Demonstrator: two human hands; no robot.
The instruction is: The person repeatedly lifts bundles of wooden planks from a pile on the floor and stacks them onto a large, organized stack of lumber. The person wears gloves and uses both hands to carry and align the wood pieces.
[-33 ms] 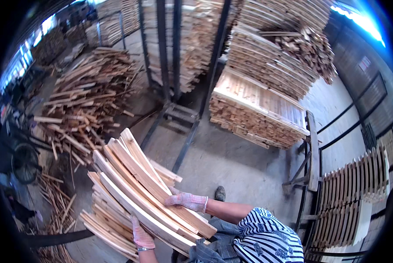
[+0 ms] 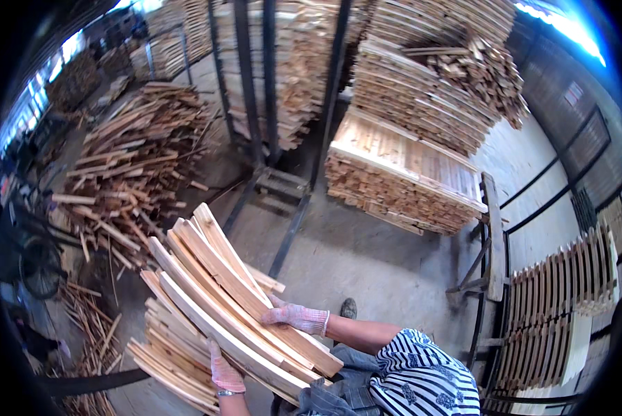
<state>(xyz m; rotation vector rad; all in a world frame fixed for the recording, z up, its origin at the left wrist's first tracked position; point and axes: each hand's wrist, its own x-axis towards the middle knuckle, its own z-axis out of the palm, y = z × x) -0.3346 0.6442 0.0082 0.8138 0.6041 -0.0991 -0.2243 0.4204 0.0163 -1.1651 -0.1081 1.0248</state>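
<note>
Several long pale wooden slats [image 2: 231, 298] lie side by side in a bundle in front of my body, fanned apart at their far ends. My right hand [image 2: 295, 316], in a pinkish-white knit glove, grips the bundle's right edge with its thumb over the top slat. On the near left side, my left hand [image 2: 225, 371], gloved the same way, clasps the outer slat; its fingers are partly hidden under the wood. Beneath and to the left rests another layer of loose slats [image 2: 175, 360]. The near ends of the bundle meet my clothing.
A big heap of scrap wood [image 2: 134, 156] lies at the far left. Dark metal uprights [image 2: 268, 76] stand ahead. Stacked boards [image 2: 401, 170] sit beyond on the right, near a wooden trestle [image 2: 491, 239]. Racked slats [image 2: 560, 298] line the right side. A wheel [image 2: 40, 267] shows at left.
My view has shifted slightly, so the background stacks sit a little further left. Both hands keep the same hold on the slats, which have hardly moved.
</note>
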